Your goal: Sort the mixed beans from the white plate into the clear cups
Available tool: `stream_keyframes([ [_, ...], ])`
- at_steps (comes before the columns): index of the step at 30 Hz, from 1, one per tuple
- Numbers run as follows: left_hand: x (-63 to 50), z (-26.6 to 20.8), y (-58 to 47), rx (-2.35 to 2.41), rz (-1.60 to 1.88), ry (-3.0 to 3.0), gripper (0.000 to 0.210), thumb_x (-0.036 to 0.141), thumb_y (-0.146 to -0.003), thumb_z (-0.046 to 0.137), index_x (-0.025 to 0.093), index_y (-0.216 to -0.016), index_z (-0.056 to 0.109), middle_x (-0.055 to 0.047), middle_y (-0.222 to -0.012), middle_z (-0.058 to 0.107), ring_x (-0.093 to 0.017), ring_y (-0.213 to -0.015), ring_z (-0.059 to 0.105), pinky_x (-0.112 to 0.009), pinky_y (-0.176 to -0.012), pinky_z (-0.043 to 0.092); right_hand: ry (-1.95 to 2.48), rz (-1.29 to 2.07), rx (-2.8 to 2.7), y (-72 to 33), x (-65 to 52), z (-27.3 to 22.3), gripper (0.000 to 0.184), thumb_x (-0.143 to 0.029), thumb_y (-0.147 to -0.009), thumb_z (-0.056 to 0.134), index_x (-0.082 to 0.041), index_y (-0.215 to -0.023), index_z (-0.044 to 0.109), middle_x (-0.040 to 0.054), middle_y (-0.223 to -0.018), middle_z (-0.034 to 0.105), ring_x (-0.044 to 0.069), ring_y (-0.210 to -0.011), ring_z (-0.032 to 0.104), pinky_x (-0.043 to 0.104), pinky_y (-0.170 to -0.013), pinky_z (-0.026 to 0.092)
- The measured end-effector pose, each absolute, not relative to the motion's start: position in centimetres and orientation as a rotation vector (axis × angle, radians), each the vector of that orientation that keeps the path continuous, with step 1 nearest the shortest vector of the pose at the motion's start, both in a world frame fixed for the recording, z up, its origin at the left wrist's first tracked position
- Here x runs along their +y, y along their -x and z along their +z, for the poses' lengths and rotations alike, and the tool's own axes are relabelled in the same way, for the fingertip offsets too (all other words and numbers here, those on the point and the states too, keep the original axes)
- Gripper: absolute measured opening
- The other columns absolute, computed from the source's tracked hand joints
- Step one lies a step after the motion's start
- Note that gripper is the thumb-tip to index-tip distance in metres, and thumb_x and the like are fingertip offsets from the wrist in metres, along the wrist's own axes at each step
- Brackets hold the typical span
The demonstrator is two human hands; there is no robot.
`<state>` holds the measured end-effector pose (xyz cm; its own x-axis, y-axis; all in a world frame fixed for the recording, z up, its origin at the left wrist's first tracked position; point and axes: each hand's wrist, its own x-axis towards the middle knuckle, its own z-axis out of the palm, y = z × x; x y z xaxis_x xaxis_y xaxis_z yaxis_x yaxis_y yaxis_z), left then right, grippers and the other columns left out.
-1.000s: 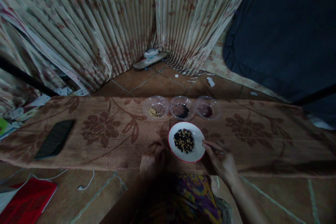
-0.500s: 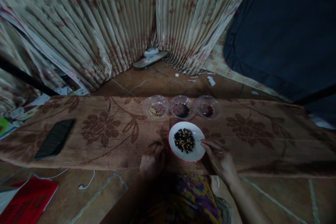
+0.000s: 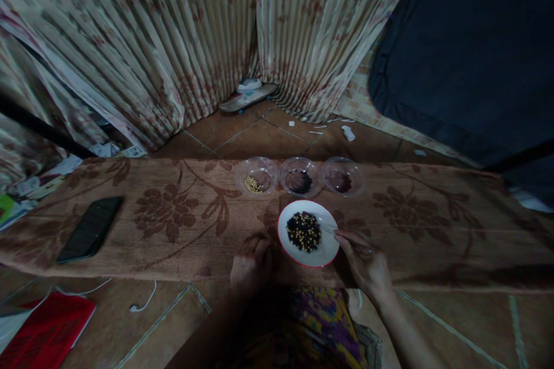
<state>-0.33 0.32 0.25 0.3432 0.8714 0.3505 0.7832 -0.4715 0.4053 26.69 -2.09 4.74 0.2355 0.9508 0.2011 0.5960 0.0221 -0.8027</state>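
A white plate [image 3: 328, 251] with a red rim holds a heap of mixed beans [image 3: 303, 232], dark ones and pale yellow ones. Thin metal tweezers [image 3: 328, 228] are pinched in my right hand [image 3: 366, 259], their tips over the plate at the heap's right edge. I cannot make out a bean between the tips. Left of the plate, my left hand [image 3: 251, 262] rests on the cloth with its fingers curled in, and nothing shows in it. Behind the plate stand three clear bowls: yellow beans in the left bowl [image 3: 268, 172], black in the middle bowl [image 3: 298, 163], dark red in the right bowl [image 3: 331, 170].
A brown flowered cloth [image 3: 208, 213] covers the long narrow table. A black phone [image 3: 90, 229] lies at its left. On the tiled floor beyond are a skateboard [image 3: 249, 98] and white scraps [image 3: 348, 133]. Striped curtains [image 3: 190, 29] hang behind; a red bag [image 3: 47, 328] lies lower left.
My right hand and the tweezers have shifted slightly to the right, the tips drawing back from the heap. My left hand, plate and bowls stay as they were.
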Motion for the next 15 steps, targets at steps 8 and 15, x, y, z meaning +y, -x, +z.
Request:
stream_keyframes([
  [8,0.3,0.1,0.3,1.506,0.804,-2.434,0.013,0.02,-0.093,0.046,0.022,-0.092,0.059,-0.003,-0.083,0.063,-0.016,-0.08,0.061,-0.029,-0.072,0.051,1.646,0.411,-1.346,-28.1,-0.7,6.1,0.026,-0.044,-0.085,0.062,-0.02,-0.086,0.074,0.0082,-0.091,0.074,0.024,-0.085,0.069,0.037,-0.074,0.055],
  [15,0.5,-0.4,0.5,1.502,0.853,-2.46,0.014,0.019,-0.093,0.045,0.022,-0.094,0.059,-0.004,-0.084,0.064,-0.017,-0.078,0.061,-0.029,-0.069,0.051,1.5,0.134,-1.176,-31.5,5.6,8.5,0.029,-0.042,-0.083,0.063,-0.015,-0.083,0.072,0.0109,-0.085,0.074,0.022,-0.08,0.068,0.038,-0.077,0.054],
])
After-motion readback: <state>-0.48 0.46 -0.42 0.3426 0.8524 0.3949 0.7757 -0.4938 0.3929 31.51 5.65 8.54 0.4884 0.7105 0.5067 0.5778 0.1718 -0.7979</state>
